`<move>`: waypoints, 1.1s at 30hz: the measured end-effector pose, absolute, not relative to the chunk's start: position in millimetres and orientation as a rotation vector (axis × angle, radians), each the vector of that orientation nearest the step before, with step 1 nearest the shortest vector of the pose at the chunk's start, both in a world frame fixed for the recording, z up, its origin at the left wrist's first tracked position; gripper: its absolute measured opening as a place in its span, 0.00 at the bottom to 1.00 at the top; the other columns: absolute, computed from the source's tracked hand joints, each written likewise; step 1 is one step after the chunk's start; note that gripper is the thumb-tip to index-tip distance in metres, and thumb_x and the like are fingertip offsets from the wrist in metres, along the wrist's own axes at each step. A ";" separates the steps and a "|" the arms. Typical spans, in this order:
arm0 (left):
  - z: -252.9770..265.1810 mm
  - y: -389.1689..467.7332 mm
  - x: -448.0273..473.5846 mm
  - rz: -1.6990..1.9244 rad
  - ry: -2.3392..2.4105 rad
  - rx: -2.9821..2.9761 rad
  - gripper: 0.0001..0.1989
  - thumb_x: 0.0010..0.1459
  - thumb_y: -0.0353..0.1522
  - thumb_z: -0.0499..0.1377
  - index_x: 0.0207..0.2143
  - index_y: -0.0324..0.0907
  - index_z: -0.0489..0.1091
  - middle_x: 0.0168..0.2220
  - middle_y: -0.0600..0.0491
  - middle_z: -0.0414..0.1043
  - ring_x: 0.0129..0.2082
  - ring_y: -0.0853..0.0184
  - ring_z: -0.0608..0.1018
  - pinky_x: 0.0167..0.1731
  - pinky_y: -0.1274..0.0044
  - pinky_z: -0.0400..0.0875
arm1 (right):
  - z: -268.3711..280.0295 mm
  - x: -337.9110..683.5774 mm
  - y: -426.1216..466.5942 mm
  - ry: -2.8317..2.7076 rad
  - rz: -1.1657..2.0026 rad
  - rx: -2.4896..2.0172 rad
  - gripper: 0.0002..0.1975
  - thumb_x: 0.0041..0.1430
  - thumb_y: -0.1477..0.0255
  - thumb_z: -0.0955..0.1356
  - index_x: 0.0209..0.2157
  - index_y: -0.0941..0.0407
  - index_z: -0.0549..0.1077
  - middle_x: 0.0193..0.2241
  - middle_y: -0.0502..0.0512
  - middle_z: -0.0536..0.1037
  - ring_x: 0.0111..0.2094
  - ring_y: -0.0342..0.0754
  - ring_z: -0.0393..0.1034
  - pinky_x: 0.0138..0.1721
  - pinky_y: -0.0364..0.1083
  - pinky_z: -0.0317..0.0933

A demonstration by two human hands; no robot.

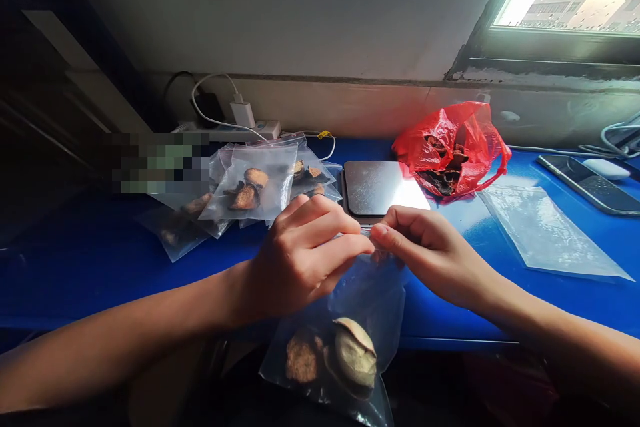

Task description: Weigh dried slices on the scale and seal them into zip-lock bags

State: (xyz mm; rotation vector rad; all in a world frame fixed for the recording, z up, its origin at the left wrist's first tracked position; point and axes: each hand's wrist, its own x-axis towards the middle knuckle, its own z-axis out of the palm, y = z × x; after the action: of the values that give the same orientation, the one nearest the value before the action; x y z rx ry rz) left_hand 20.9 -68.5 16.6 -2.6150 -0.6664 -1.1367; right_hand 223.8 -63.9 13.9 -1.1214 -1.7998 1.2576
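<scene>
Between my hands hangs a clear zip-lock bag (367, 297), just over the table's front edge. Inside it lie a few dried brown and pale pieces (355, 353), whose exact kind I cannot make out. My left hand (313, 250) pinches the bag's top edge with thumb and forefinger. Close beside it, my right hand (430, 247) grips the same edge between thumb and curled fingers. Just behind the hands sits a flat scale with a shiny metal top (383, 187).
Filled zip-lock bags (253, 180) are piled at the left on the blue table (210, 287). A red plastic bag (460, 140) of dark dried pieces stands behind the scale. Further right lie a flat plastic bag (555, 230) and a phone (593, 180). A power strip (267, 129) runs along the wall.
</scene>
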 end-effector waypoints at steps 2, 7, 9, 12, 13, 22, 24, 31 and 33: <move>17.7 -68.9 22.1 -1.112 -0.683 -2.603 0.05 0.58 0.24 0.61 0.36 0.41 0.72 0.32 0.53 0.78 0.35 0.63 0.75 0.33 0.70 0.71 | 13.4 223.1 -64.3 -1.806 1.257 -1.128 0.17 0.61 0.60 0.66 0.24 0.57 0.67 0.21 0.49 0.70 0.24 0.40 0.63 0.25 0.40 0.58; 17.2 -70.0 24.4 -1.071 -0.676 -2.604 0.02 0.60 0.24 0.60 0.35 0.38 0.70 0.32 0.52 0.79 0.33 0.65 0.77 0.33 0.71 0.68 | 13.2 221.9 -65.0 -1.825 1.253 -1.138 0.17 0.61 0.60 0.66 0.25 0.57 0.68 0.22 0.50 0.72 0.25 0.41 0.64 0.26 0.40 0.59; 15.3 -69.9 24.4 -1.106 -0.615 -2.616 0.03 0.60 0.23 0.59 0.35 0.36 0.70 0.32 0.51 0.78 0.33 0.66 0.77 0.34 0.72 0.69 | 13.4 222.3 -65.0 -1.830 1.252 -1.146 0.17 0.61 0.60 0.65 0.25 0.58 0.68 0.23 0.50 0.72 0.26 0.41 0.65 0.27 0.40 0.59; 12.9 -69.9 24.0 -1.149 -0.536 -2.626 0.04 0.61 0.21 0.57 0.34 0.36 0.69 0.32 0.50 0.78 0.33 0.66 0.78 0.34 0.73 0.70 | 13.1 222.9 -65.0 -1.820 1.269 -1.151 0.16 0.61 0.61 0.66 0.26 0.58 0.68 0.23 0.49 0.72 0.26 0.40 0.63 0.27 0.40 0.58; 12.5 -70.1 23.8 -1.148 -0.520 -2.632 0.04 0.61 0.21 0.57 0.35 0.35 0.69 0.32 0.49 0.78 0.33 0.66 0.78 0.34 0.73 0.70 | 12.9 222.9 -65.1 -1.816 1.279 -1.147 0.16 0.60 0.61 0.67 0.25 0.58 0.68 0.22 0.48 0.71 0.25 0.40 0.63 0.26 0.40 0.57; 11.1 -70.5 26.4 -1.183 -0.507 -2.645 0.05 0.59 0.21 0.57 0.36 0.37 0.70 0.32 0.51 0.79 0.32 0.66 0.78 0.33 0.73 0.70 | 12.8 221.9 -64.4 -1.810 1.288 -1.152 0.15 0.59 0.63 0.67 0.23 0.57 0.66 0.20 0.46 0.67 0.23 0.38 0.59 0.24 0.39 0.54; 10.4 -70.4 27.4 -1.189 -0.515 -2.648 0.06 0.59 0.21 0.57 0.36 0.38 0.70 0.32 0.52 0.79 0.32 0.66 0.78 0.33 0.73 0.69 | 12.5 221.7 -64.0 -1.805 1.298 -1.158 0.15 0.58 0.63 0.67 0.23 0.57 0.66 0.20 0.46 0.66 0.23 0.38 0.58 0.23 0.40 0.53; 9.6 -71.4 28.3 -1.159 -0.565 -2.680 0.08 0.60 0.21 0.55 0.38 0.39 0.70 0.34 0.52 0.79 0.33 0.67 0.77 0.35 0.73 0.70 | 12.7 218.9 -63.8 -1.765 1.356 -1.118 0.17 0.58 0.61 0.68 0.23 0.57 0.66 0.19 0.46 0.66 0.22 0.38 0.58 0.21 0.39 0.52; 10.9 -72.1 28.7 -1.134 -0.610 -2.681 0.06 0.61 0.22 0.55 0.38 0.37 0.70 0.34 0.51 0.79 0.32 0.67 0.78 0.34 0.73 0.71 | 13.0 217.5 -64.2 -1.709 1.412 -1.102 0.18 0.56 0.59 0.69 0.24 0.58 0.67 0.20 0.47 0.69 0.23 0.39 0.61 0.22 0.39 0.56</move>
State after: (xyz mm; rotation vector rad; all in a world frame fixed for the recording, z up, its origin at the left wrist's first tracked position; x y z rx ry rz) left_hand 28.7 -72.1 10.9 -2.6810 -0.6104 -1.1338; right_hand 217.5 -64.2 13.0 -1.1018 -1.7090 1.4124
